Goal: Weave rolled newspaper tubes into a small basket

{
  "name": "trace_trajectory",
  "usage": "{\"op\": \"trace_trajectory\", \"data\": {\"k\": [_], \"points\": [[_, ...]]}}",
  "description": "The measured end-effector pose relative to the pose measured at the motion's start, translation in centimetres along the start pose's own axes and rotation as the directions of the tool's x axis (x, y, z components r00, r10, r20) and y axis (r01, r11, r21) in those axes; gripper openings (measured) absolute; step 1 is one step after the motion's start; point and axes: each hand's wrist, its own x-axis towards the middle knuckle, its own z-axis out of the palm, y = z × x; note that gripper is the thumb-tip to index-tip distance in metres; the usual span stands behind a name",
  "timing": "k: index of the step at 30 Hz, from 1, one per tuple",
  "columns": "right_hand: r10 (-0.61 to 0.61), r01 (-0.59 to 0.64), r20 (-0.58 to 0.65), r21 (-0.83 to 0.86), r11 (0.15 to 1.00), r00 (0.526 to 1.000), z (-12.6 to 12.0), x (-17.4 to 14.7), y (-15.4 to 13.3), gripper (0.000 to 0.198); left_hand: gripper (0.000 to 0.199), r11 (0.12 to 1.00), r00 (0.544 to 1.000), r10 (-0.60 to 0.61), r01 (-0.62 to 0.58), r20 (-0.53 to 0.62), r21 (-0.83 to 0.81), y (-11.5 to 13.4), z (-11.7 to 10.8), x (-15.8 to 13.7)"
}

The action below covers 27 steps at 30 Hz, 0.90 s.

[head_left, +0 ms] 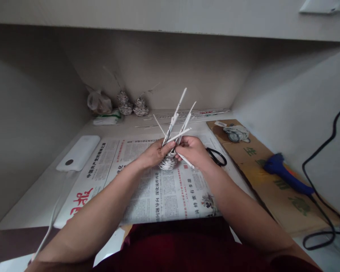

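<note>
The woven body (167, 164) is between the hands, over the newspaper (141, 200); whether it touches the paper is unclear. Its sticks (182, 97) fan upward. The left hand (157, 153) pinches their base under its thumb; the right hand (192, 151) has thumb and fingers closed at the other side, near a stick slanting down, their exact grip partly hidden. The step looks like weaving at the neck; the next move probably calls for a steady left hold while the right folds one stick snugly.
</note>
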Motion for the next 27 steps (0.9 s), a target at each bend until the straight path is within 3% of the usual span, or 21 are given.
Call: {"op": "trace_trajectory", "data": {"k": [4,9,12,18,27], "points": [[-0.005,0.005,-0.003,-0.007,1.0,1.0,0.0,-0.1,0.0,0.01,0.058,0.999,0.996,-0.012,0.016,-0.088,0.045,-0.2,0.4,0.2],[0.008,-0.007,-0.024,0.06,0.998,1.0,-0.7,0.5,-0.3,0.015,0.081,0.965,0.989,-0.147,0.145,0.005,-0.217,-0.3,-0.6,0.5],[0.003,-0.001,-0.04,0.065,0.998,0.999,-1.1,0.7,-0.5,0.018,0.07,0.948,0.991,-0.124,0.134,0.052,-0.289,-0.2,-1.6,0.3],[0.019,-0.016,-0.05,0.071,0.997,0.999,-1.3,0.8,-0.5,0.017,0.035,0.975,0.97,0.003,0.051,0.244,-0.217,0.5,-2.6,-0.2],[-0.002,0.006,-0.036,0.101,0.995,0.999,-1.2,0.9,-0.3,0.016,0.033,0.929,0.968,0.01,0.084,0.252,-0.36,-1.7,-2.4,0.8]]}}
